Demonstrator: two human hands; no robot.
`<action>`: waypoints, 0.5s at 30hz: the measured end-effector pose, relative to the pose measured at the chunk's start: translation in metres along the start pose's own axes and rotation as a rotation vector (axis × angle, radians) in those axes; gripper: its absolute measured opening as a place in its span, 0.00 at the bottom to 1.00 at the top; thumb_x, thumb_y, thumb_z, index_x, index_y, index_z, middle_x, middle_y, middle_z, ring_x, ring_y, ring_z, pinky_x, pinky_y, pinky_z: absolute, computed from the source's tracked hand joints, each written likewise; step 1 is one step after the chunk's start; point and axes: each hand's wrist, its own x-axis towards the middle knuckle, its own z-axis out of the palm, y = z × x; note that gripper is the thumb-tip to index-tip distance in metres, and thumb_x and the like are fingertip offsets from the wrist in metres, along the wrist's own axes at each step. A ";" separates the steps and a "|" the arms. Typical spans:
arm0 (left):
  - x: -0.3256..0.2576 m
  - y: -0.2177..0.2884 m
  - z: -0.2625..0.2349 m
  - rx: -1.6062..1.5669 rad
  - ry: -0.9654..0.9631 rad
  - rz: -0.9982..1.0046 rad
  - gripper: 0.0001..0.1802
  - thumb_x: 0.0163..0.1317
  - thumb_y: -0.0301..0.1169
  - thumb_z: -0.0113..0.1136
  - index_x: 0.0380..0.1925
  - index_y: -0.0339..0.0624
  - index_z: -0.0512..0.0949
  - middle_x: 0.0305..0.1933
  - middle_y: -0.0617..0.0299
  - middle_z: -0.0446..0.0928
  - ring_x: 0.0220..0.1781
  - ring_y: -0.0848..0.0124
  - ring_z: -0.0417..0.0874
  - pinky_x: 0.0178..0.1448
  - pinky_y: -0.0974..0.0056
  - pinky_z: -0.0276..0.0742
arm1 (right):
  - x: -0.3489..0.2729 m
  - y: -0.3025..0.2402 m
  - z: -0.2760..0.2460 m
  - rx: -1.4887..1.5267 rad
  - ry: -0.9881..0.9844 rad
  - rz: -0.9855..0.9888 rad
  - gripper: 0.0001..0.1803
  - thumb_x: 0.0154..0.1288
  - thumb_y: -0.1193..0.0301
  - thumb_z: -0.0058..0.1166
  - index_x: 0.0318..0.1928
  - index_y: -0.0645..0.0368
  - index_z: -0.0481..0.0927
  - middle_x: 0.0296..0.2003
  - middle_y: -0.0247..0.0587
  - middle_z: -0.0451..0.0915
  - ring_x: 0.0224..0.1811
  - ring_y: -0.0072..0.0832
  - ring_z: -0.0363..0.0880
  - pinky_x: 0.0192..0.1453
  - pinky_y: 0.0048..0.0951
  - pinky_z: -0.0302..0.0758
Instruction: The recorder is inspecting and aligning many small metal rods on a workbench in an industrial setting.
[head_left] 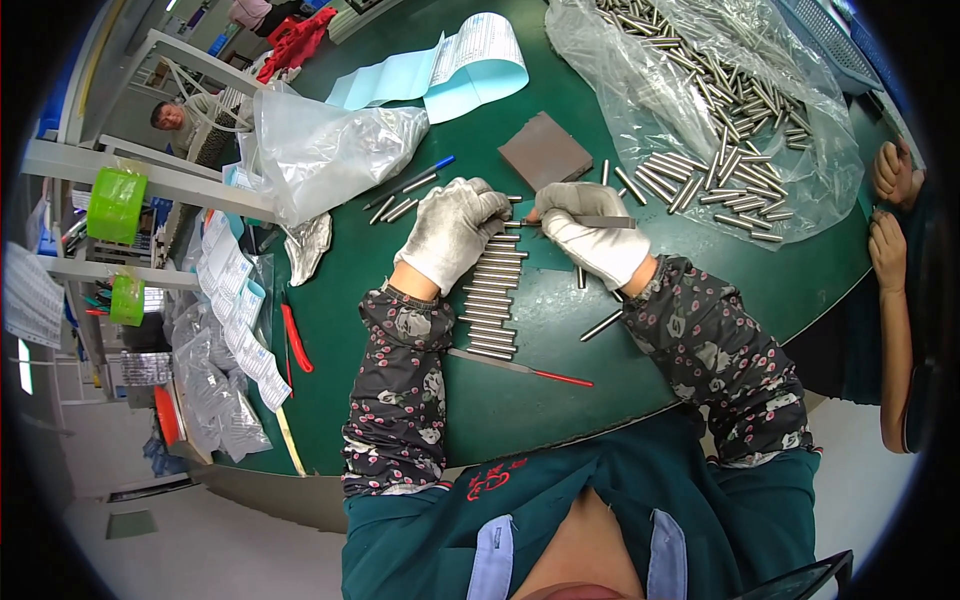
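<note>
My left hand, in a white glove, is closed at the upper end of a row of short steel pins. Its fingertips pinch one metal pin. Just to the right, my gloved right hand grips a flat grey strip that looks like a file; its working end is partly hidden by the fingers. Both hands nearly meet over that pin. A thin file with a red handle lies below the row. One loose pin rests beside my right sleeve.
Many pins lie on a clear plastic bag at the far right. A brown square block, blue papers, a plastic bag, a pen and red-handled pliers surround the work. Another person's hands are at the right edge.
</note>
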 end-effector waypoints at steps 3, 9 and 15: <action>-0.001 -0.002 0.001 0.001 0.005 -0.025 0.07 0.45 0.27 0.59 0.27 0.47 0.77 0.28 0.64 0.74 0.35 0.63 0.75 0.38 0.60 0.70 | 0.000 -0.003 0.001 0.015 -0.005 0.028 0.07 0.54 0.78 0.41 0.30 0.64 0.74 0.22 0.33 0.71 0.25 0.15 0.67 0.30 0.18 0.66; 0.000 -0.003 0.001 0.012 -0.013 -0.007 0.10 0.43 0.23 0.60 0.29 0.42 0.76 0.30 0.62 0.74 0.35 0.62 0.75 0.37 0.63 0.71 | 0.003 -0.005 0.001 -0.106 -0.016 -0.053 0.06 0.54 0.77 0.41 0.29 0.63 0.73 0.21 0.35 0.70 0.24 0.17 0.67 0.29 0.19 0.66; -0.001 0.000 -0.004 -0.015 -0.032 0.022 0.09 0.43 0.23 0.61 0.28 0.41 0.76 0.29 0.60 0.74 0.34 0.61 0.75 0.38 0.63 0.71 | 0.001 -0.004 -0.001 -0.132 0.002 -0.049 0.06 0.54 0.78 0.41 0.29 0.62 0.74 0.21 0.35 0.71 0.24 0.19 0.69 0.29 0.20 0.67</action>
